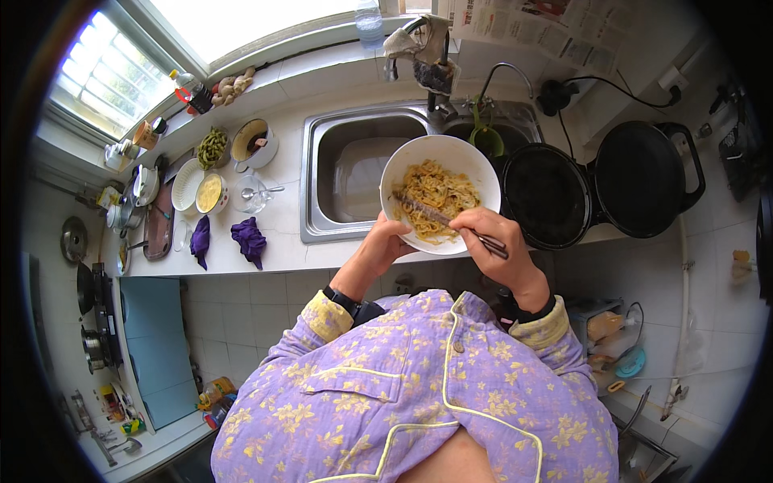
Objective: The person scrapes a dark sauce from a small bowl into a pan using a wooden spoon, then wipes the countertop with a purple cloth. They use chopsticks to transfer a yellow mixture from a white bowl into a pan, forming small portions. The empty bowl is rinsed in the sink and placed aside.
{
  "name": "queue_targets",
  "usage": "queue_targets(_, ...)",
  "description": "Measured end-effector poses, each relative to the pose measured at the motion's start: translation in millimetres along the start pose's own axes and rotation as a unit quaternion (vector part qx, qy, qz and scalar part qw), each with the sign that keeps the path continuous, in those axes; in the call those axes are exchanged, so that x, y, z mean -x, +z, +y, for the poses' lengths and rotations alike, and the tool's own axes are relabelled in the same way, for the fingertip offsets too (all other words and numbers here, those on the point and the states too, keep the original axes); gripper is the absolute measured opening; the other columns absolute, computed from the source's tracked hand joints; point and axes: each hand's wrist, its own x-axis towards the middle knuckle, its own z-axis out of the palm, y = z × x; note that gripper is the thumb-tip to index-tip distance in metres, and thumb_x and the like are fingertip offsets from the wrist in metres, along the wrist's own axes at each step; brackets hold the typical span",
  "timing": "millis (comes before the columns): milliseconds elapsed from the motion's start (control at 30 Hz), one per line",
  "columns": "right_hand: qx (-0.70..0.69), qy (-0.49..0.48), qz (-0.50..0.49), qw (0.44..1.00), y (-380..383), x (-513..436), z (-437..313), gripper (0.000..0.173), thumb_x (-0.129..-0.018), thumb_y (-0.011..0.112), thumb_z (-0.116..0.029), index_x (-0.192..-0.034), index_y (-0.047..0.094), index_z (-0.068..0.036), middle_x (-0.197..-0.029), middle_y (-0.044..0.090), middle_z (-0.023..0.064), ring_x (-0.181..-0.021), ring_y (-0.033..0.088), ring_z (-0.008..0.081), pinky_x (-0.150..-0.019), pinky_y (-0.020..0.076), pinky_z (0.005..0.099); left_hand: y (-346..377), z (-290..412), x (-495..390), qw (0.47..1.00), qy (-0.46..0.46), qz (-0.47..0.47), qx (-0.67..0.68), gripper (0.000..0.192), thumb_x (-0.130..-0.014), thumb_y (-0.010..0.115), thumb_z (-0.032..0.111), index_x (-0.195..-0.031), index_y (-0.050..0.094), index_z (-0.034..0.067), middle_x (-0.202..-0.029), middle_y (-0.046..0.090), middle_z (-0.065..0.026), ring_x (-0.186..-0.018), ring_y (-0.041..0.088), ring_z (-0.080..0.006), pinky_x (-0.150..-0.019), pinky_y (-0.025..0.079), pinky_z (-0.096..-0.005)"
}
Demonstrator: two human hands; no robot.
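Note:
My left hand [381, 243] grips the lower left rim of a white bowl [483, 181], thumb over the edge. The bowl is held over the front of the steel double sink. Inside it lies a shredded yellow-brown food mixture [444, 190] with paler patches on the right. My right hand [498, 238] is closed around a pair of dark chopsticks [423, 209]. Their far ends reach into the left side of the mixture, with shreds around them. Both hands are close to the bowl's near side.
To the right, an electric griddle [546, 196] lies unfolded, its black plates exposed. The sink's left basin [362, 163] is beyond the bowl. Leftward on the counter are a bowl of yellow paste [209, 193], a glass bowl with a spoon [252, 194], purple cloths [248, 241] and a cutting board [160, 223].

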Motion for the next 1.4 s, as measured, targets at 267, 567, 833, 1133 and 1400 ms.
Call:
queue_targets(267, 0.023, -0.02, 0.018, 0.999, 3.4, -5.9, -5.3, 0.013, -0.09, 0.063, 0.002, -0.101, 0.07, 0.002, -0.096, 0.071, 0.0162, -0.084, 0.071, 0.0258, -0.075, 0.0553, 0.032, 2.1, 0.0, 2.8, 0.999, 0.019, -0.042, -0.009, 0.076, -0.082, 0.059, 0.014, -0.151, 0.027, 0.005, -0.142, 0.05, -0.0176, -0.126, 0.059, -0.0323, -0.101, 0.055, -0.0488)
queue_targets(567, 0.011, -0.041, 0.005, 0.999, 7.8, -7.5, -2.0, 0.012, -0.091, 0.062, 0.002, -0.101, 0.069, 0.004, -0.096, 0.07, 0.0154, -0.087, 0.07, 0.0264, -0.076, 0.054, 0.0309, -3.2, -0.3, 3.1, 0.999, 0.025, -0.033, -0.017, 0.075, -0.081, 0.058, 0.01, -0.15, 0.029, 0.005, -0.141, 0.051, -0.0168, -0.125, 0.059, -0.031, -0.101, 0.054, -0.0479)
queue_targets(833, -0.074, 0.01, -0.056, 0.996, -8.2, -0.8, -4.2, 0.013, -0.091, 0.061, 0.004, -0.1, 0.07, 0.003, -0.096, 0.07, 0.0114, -0.085, 0.068, 0.0161, -0.074, 0.0525, 0.0271, -9.1, -1.1, 3.0, 1.0, 0.02, 0.014, 0.0, 0.073, -0.081, 0.059, 0.01, -0.149, 0.032, 0.006, -0.139, 0.053, -0.0157, -0.123, 0.06, -0.0304, -0.1, 0.054, -0.0473)
queue_targets(1133, -0.011, 0.015, -0.072, 0.997, -4.5, -4.3, -3.4, 0.014, -0.091, 0.061, 0.004, -0.101, 0.07, 0.004, -0.097, 0.071, 0.0127, -0.088, 0.068, 0.0209, -0.078, 0.0529, 0.0299, -14.0, -3.8, -1.9, 1.0, 0.019, 0.003, 0.012, 0.072, -0.081, 0.06, 0.011, -0.148, 0.035, 0.006, -0.138, 0.054, -0.016, -0.122, 0.061, -0.0301, -0.099, 0.056, -0.0456)
queue_targets(1400, -0.033, 0.012, -0.033, 0.999, 2.6, -2.8, 2.9, 0.012, -0.091, 0.062, 0.001, -0.1, 0.07, 0.004, -0.097, 0.07, 0.0126, -0.089, 0.067, 0.0206, -0.081, 0.0522, 0.0307, -12.8, -4.3, -1.4, 1.0, 0.018, 0.007, 0.012, 0.073, -0.081, 0.06, 0.01, -0.148, 0.033, 0.003, -0.138, 0.053, -0.0172, -0.124, 0.06, -0.0316, -0.1, 0.055, -0.0463)
